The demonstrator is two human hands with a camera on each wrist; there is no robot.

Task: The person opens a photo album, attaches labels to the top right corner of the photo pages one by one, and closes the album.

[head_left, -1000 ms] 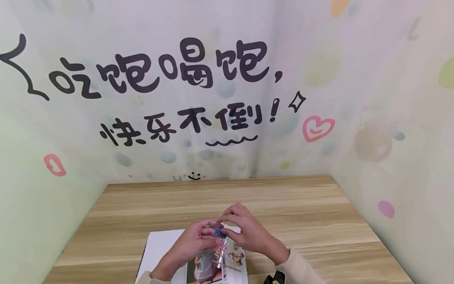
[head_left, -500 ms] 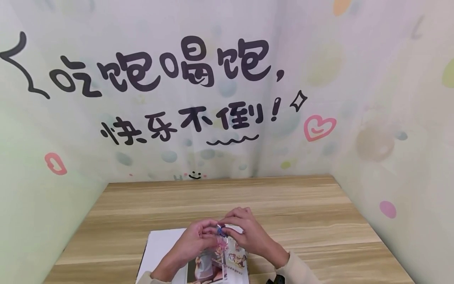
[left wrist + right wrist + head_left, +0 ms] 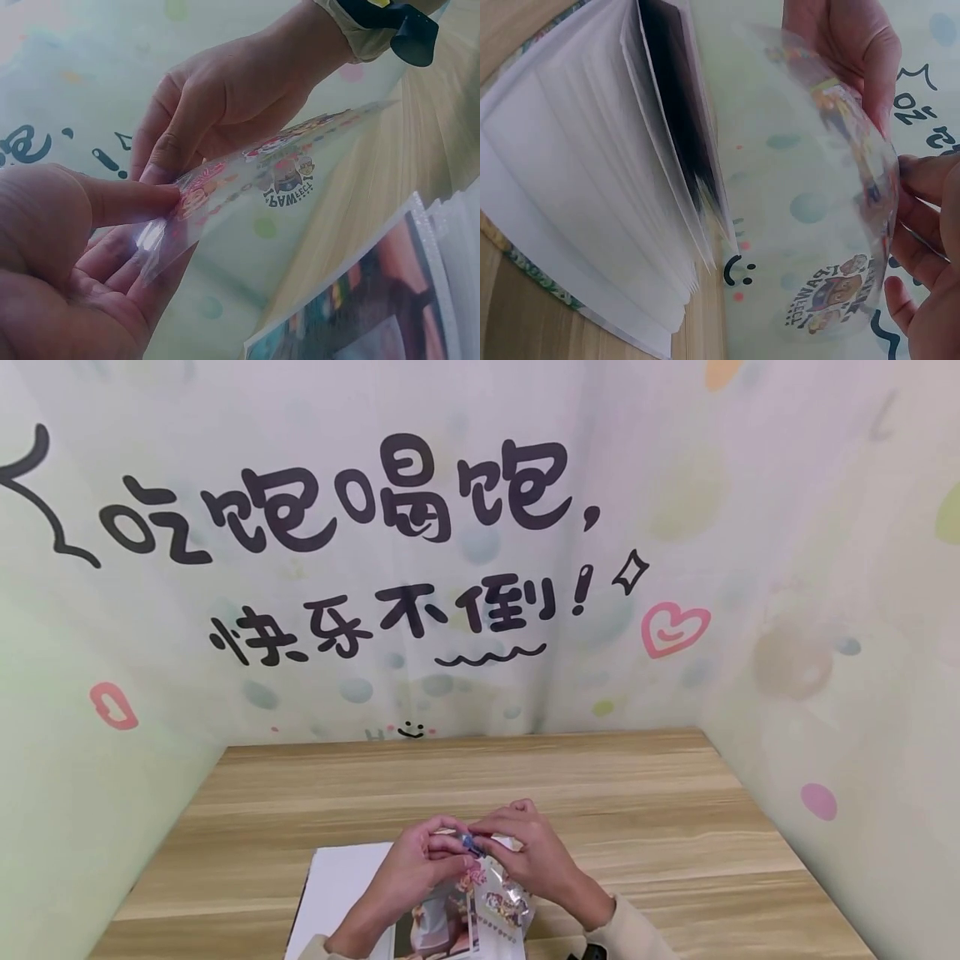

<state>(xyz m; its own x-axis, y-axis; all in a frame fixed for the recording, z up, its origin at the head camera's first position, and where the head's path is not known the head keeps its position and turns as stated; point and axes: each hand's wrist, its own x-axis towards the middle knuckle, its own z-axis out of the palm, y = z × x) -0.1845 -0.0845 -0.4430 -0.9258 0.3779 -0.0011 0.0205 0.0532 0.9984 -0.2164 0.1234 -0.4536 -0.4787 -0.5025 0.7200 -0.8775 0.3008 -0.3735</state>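
Note:
Both hands hold a clear sticker sheet [image 3: 300, 157] printed with colourful cartoon figures, raised over an open photo album [image 3: 337, 889]. My left hand [image 3: 412, 864] pinches the sheet's edge between thumb and fingers, as the left wrist view shows. At the sheet's far end, the thumb and fingertips of my right hand [image 3: 540, 856] pinch beside a small blue printed figure [image 3: 472, 844]. In the right wrist view the sheet bows between the hands, with a round puppy print [image 3: 832, 292] near its lower end. The right fingertips are partly hidden behind the sheet in the left wrist view.
The album lies on a wood-grain table [image 3: 637, 810], its right-hand page bearing a photo [image 3: 431, 931]. Several white pages [image 3: 577, 165] fan out in the right wrist view. A black device [image 3: 414, 36] sits at the right wrist. A printed curtain [image 3: 480, 693] hangs behind the table.
The sticker sheet has tilted, and its lower part now spreads further right over the album. The blue figure has turned and shifted slightly right between the fingertips. Both hands keep their pinch.

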